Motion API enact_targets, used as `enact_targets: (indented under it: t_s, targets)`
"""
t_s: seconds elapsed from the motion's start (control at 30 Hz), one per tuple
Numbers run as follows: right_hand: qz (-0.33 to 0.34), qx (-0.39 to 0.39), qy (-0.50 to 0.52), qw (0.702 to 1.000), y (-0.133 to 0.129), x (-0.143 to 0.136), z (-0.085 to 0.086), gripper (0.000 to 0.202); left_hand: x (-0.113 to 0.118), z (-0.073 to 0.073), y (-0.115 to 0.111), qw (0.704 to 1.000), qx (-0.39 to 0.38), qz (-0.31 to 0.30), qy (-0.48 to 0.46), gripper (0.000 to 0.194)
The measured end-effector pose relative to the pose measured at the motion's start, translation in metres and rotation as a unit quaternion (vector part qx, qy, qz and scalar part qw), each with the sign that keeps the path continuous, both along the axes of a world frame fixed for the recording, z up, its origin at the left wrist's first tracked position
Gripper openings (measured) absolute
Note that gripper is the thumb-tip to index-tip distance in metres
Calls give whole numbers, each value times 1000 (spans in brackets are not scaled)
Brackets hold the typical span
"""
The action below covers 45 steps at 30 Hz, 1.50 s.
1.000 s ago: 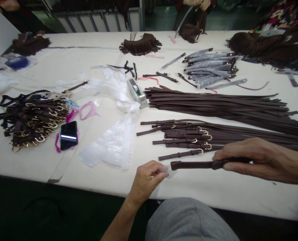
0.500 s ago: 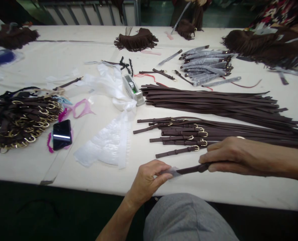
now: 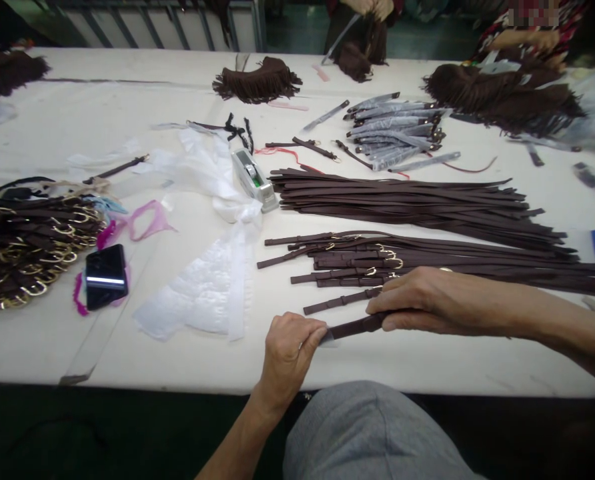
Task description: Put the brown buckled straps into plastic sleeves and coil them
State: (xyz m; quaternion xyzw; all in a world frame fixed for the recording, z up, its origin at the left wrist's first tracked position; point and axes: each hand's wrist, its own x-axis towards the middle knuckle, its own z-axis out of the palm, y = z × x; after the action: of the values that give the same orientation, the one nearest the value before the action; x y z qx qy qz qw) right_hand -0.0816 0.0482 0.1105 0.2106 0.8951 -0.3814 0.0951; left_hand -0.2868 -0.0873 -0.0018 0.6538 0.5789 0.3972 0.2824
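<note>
Strap (image 3: 353,327), dark brown — clear film (image 3: 330,342) at its end — is pinched by the left hand (image 3: 291,350) and gripped by the closed right hand (image 3: 415,303), near buckled straps (image 3: 338,302).

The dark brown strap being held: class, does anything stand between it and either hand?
Nothing visible separates the right hand from the dark brown strap. Translucent film shows by the left hand; whether it lies between is hidden.

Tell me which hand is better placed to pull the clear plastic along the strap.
Probably the left hand: it pinches the clear plastic, while the right hand grips the brown strap farther along.
</note>
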Motion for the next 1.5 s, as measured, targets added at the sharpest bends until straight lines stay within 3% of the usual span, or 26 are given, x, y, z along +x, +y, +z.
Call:
enact_targets:
  t_s: [0.17, 0.43, 0.7, 0.87, 1.03, 1.2, 1.3, 1.4, 1.5]
  targets:
    - [52, -34, -41, 997, 0, -13, 1, 21, 6, 8, 4, 999, 5, -29, -21, 13]
    - [34, -24, -72, 996, -5, -24, -2, 26, 13, 12, 4, 999, -1, -22, -33, 15]
    - [-11, -114, -111, 987, -2, -35, -4, 25, 22, 12, 1, 1000, 9, 3, -26, 15]
    - [-41, -156, -137, 977, -1, -35, -4, 22, 21, 15, 2, 994, -57, 50, -75, 17]
    - [-64, -194, -127, 971, -2, -35, -8, 21, 26, 16, 5, 989, -106, -2, -107, 20]
    - [-62, -239, -99, 964, 2, -32, -8, 15, 25, 18, 5, 983, -128, -1, -131, 25]
    - [-77, -242, -88, 963, 5, -29, -10, 14, 22, 20, 3, 977, -128, -42, -165, 27]
    - [-98, -237, -92, 962, 4, -29, -13, 15, 23, 18, 2, 985, -114, -60, -116, 52]
    - [-105, -226, -96, 964, 1, -33, -14, 14, 27, 12, 2, 991, -101, -56, -63, 47]
